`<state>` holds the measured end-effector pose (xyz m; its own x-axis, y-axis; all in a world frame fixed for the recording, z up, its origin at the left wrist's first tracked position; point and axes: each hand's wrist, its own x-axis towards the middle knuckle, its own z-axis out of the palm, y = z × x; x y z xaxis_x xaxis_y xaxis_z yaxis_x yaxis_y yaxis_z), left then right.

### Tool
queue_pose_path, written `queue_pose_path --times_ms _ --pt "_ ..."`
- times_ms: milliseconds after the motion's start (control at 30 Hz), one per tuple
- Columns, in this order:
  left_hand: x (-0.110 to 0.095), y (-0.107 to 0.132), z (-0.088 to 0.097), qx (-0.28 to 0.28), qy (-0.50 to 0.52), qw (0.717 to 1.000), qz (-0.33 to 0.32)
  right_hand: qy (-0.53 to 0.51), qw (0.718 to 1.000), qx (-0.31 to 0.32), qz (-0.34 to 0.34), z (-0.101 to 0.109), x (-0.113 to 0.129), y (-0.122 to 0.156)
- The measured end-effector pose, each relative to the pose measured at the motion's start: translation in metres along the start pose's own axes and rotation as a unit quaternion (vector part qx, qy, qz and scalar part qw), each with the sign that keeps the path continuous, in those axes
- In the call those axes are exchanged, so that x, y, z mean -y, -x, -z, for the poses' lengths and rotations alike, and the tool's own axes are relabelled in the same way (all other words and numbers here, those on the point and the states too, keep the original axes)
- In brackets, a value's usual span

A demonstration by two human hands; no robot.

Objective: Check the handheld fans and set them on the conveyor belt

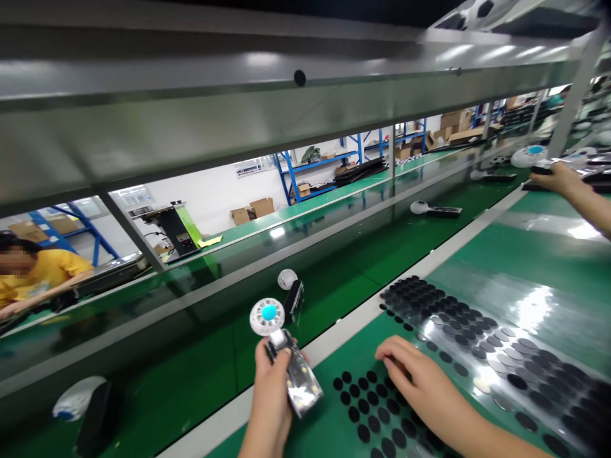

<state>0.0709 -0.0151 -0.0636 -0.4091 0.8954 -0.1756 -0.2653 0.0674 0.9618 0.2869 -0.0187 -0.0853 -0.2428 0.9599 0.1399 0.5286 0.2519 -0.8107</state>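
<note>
My left hand (273, 388) is closed around the handle of a handheld fan (300, 385). Its round white vented head (267, 316) has a turquoise centre and points up and away from me; the handle is clear and dark. Over the green bench, my right hand (420, 375) hovers beside a sheet of round black stickers (367, 407). Its fingers are bent with thumb and forefinger close together, and whatever lies between the tips is too small or hidden to make out.
A green conveyor belt (348, 267) runs past the bench, carrying several more fans, one (293, 296) just beyond mine. Another sticker sheet (477, 337) lies to the right. A co-worker's hand (563, 181) is at far right; a person in yellow (52, 273) sits across. A metal beam (238, 127) hangs overhead.
</note>
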Motion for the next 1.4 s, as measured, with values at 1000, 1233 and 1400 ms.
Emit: queue_pose_path --times_ms 1000,1233,1400 --pt "0.015 -0.014 -0.107 0.109 0.017 0.992 0.068 0.082 0.996 0.043 0.004 -0.02 -0.01 -0.013" --pt "0.044 0.035 -0.073 0.086 0.207 0.965 0.133 0.03 0.997 0.071 -0.009 -0.002 0.001 -0.006" --pt "0.053 0.023 -0.075 0.11 0.194 0.97 0.092 -0.109 0.99 0.071 -0.046 0.035 0.017 -0.018"
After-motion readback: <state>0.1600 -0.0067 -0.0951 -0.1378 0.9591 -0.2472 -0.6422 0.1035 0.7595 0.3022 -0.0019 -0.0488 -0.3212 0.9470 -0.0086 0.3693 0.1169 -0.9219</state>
